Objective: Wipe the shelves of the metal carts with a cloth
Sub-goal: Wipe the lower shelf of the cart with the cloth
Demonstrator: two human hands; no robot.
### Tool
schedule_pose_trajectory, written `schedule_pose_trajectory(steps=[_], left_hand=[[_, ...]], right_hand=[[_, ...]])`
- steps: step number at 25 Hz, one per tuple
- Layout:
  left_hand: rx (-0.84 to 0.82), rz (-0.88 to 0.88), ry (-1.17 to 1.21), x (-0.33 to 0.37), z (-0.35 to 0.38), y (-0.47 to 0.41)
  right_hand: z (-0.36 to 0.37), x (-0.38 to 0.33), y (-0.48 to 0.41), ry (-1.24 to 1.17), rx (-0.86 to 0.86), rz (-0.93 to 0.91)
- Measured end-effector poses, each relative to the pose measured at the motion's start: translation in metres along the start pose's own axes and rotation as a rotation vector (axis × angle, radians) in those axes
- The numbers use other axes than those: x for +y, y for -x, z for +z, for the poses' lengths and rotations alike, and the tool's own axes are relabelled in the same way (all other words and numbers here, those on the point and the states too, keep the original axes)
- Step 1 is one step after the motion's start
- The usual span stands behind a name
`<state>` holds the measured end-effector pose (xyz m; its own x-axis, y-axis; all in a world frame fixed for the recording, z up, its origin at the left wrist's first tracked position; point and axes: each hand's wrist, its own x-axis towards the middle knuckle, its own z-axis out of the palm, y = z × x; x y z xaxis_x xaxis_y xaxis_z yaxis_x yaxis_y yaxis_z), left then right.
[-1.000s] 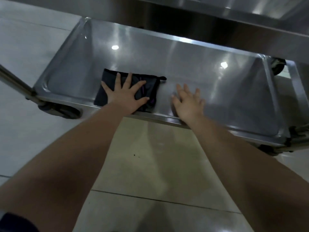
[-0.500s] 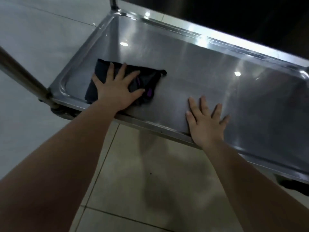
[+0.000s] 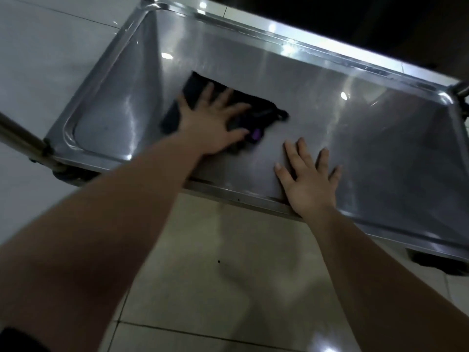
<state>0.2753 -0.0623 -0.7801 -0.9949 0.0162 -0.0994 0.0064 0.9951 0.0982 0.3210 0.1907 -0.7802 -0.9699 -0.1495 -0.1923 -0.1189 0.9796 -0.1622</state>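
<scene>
So the cart shelf [image 3: 368,153] is basically a shallow steel tray with a raised lip all round and rounded corners, running from the upper left of the frame down to the right edge. It's shiny, with a few ceiling lights reflected as bright dots and a strong glare along the far rim. Inside it there's the cloth [image 3: 196,88], sitting left of centre and roughly midway between the near and far lips, lying flat on the metal.

The cloth is dark, black or close to it, folded into a rough rectangle. A little loop or tag sticks out at its right corner and there's a small purple patch near the thumb. It's a bit smeared in the shot, so the texture is hard to make out.

The left hand [image 3: 213,128] is laid flat on top of the cloth, fingers spread wide and straight, pressing it down rather than gripping it. The right hand [image 3: 311,185] is palm down on bare metal just right of the cloth, fingers splayed, wrist over the near lip, holding nothing.

A metal post [image 3: 21,139] comes in at the left edge, there's a dark caster [image 3: 437,262] under the lower right corner, and pale floor tiles [image 3: 228,288] fill the bottom.
</scene>
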Motion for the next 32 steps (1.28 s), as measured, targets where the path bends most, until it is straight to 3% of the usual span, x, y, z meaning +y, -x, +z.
schedule_pose_trajectory(steps=[4,7,9,11,14,16,19,22,24,28,32], left_hand=[[-0.038,-0.372,0.053,-0.108,-0.013,0.016],[-0.028,-0.505,0.078,-0.079,-0.01,0.03],[-0.042,-0.447,0.094,-0.027,-0.006,0.036],[-0.061,-0.271,0.039,0.024,0.005,0.05],[-0.072,-0.065,-0.024,0.026,0.007,0.075],[-0.029,-0.098,-0.003,-0.023,0.001,0.087],[-0.018,-0.318,0.029,-0.096,-0.003,0.101],[-0.072,-0.418,0.025,-0.098,-0.005,0.101],[-0.081,-0.391,0.059,-0.072,-0.008,0.1],[-0.099,-0.14,0.02,0.005,0.006,0.109],[-0.041,-0.135,0.094,-0.021,0.003,0.115]], right_hand=[[0.005,-0.009,0.0,0.042,0.033,0.003],[0.009,-0.013,-0.002,0.096,0.008,0.004],[0.009,-0.013,-0.003,0.108,0.0,0.009],[0.008,-0.01,-0.002,0.107,-0.006,0.006],[0.003,-0.009,0.0,0.087,-0.024,-0.004],[0.001,-0.011,0.002,0.074,-0.028,-0.009],[0.0,-0.015,0.001,0.068,-0.03,-0.012],[0.0,-0.018,0.002,0.089,-0.048,-0.007],[-0.002,-0.021,-0.001,0.132,-0.083,0.014],[-0.005,-0.023,-0.003,0.177,-0.131,0.083],[-0.003,-0.051,-0.002,0.235,-0.056,0.11]])
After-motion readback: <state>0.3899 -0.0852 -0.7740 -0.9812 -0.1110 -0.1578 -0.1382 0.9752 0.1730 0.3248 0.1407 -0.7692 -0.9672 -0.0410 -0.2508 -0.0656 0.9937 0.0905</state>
